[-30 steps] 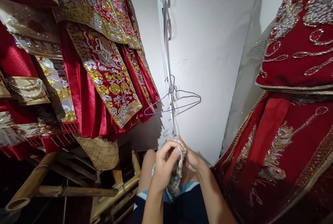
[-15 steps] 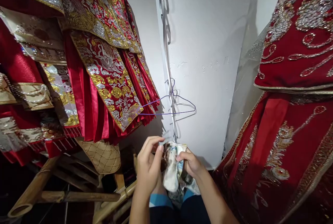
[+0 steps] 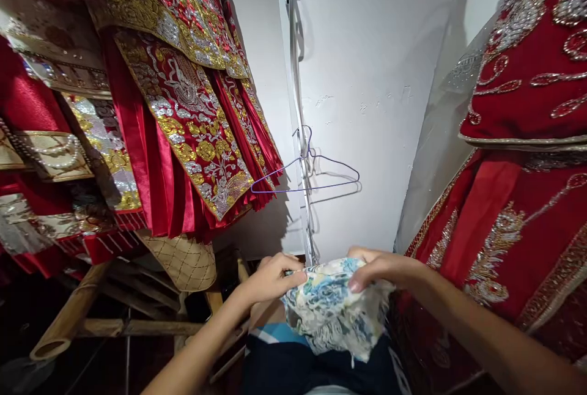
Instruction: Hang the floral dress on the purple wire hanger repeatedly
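A thin cloth [image 3: 337, 309] with blue, white and pale yellow patterning hangs between my two hands, low in front of my lap. My left hand [image 3: 275, 279] pinches its upper left corner between thumb and fingers. At the upper right, my right hand [image 3: 373, 269] grips it with the thumb on top and the fingers behind. The cloth's lower edge droops, wrinkled and slightly frayed. Beyond it, a purple wire hanger [image 3: 307, 188] hangs on the metal strip [image 3: 296, 77] on the wall, with nothing on it.
Red embroidered garments [image 3: 197, 138] hang at the left. A large beaded red garment [image 3: 527, 101] hangs at the right, near my right forearm. Bamboo furniture [image 3: 68, 312] stands at the lower left, below a quilted tan piece [image 3: 183, 263]. A white wall [image 3: 367, 77] rises ahead.
The cloth went from bunched up to spread out between my hands. My left hand has taken hold of its edge, and my right hand has moved rightward with it.
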Demonstrator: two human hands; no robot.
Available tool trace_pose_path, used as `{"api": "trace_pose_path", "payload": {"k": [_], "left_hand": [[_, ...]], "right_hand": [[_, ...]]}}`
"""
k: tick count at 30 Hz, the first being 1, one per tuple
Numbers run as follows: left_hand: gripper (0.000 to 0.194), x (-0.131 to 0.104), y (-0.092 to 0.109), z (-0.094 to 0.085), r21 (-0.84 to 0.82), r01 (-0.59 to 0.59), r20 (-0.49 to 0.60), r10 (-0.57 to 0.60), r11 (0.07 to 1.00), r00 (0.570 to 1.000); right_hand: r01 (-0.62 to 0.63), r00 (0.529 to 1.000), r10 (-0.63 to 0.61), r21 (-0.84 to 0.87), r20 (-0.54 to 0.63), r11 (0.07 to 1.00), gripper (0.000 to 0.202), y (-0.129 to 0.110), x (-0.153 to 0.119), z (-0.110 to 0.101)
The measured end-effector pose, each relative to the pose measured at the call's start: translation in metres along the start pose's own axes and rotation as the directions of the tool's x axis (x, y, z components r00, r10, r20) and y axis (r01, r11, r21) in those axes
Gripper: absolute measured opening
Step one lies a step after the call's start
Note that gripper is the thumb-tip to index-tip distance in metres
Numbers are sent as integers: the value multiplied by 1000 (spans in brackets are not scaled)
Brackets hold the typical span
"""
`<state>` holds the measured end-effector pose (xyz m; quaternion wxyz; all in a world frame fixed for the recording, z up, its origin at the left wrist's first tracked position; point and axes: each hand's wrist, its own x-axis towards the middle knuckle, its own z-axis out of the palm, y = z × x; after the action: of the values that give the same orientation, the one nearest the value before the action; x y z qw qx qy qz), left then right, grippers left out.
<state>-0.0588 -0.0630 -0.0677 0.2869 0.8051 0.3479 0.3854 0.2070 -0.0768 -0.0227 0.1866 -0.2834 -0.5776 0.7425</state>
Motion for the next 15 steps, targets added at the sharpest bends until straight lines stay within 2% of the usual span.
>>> {"api": "trace_pose_path", "payload": {"k": [2,4,6,7,9,11,12,13,15], "left_hand": [[55,2,1,-14,114,-102,51,97,988,994],[52,8,1,-26,223,-139,188,98,965,977],[49,14,-1,-37,358,-103,309,-14,928,951],[48,17,-4,-43,435,-74,334,-85,898,939],[42,24,-12,-59,576,-14,313,-204,818,928],[34,33,-21,-79,689,40,258,-297,724,919],[31,38,-26,-89,734,70,219,-333,675,917],[28,44,-29,-98,768,98,177,-357,633,917],[23,57,-33,-115,802,132,117,-370,582,922]], "right_hand": [[93,991,-98,-57,-93,994,7,-7,-5,-12],[198,965,-200,-27,-171,980,7,-17,-7,-25],[258,942,-254,-11,-220,966,7,-29,-7,-37],[267,933,-269,-40,-238,963,7,-36,-6,-44],[258,907,-318,-232,-277,938,7,-51,-1,-56],[238,822,-456,-521,-341,819,14,-62,14,-69],[218,752,-550,-650,-364,728,17,-65,25,-75],[200,670,-639,-737,-379,646,17,-66,38,-81],[169,543,-730,-797,-416,580,5,-64,68,-93]]}}
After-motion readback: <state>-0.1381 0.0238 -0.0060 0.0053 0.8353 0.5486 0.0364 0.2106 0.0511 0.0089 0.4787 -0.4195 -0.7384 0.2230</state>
